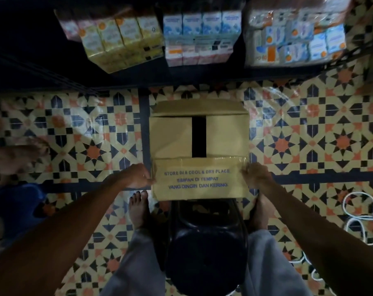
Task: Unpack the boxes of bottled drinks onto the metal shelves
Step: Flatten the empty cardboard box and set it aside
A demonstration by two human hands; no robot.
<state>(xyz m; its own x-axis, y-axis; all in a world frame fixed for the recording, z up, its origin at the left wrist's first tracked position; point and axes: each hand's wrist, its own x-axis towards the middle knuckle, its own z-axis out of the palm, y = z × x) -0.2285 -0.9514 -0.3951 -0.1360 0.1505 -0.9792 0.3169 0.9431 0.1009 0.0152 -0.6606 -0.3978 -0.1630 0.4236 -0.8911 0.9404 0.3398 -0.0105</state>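
A brown cardboard box (172,135) stands on the patterned floor in front of me. Its inner flaps lie almost closed, with a dark gap between them. The near outer flap (199,180), printed with blue storage text, is folded toward me. My left hand (136,176) grips that flap's left edge and my right hand (255,175) grips its right edge. No bottles show inside the box. The dark metal shelf (202,73) runs across the top of the view.
The shelf holds yellow drink cartons (121,39), blue and pink cartons (199,37) and a shrink-wrapped pack (298,33). A dark stool (207,253) sits between my legs. White cables (360,218) lie at the right. Another person's bare foot (16,157) shows at the left.
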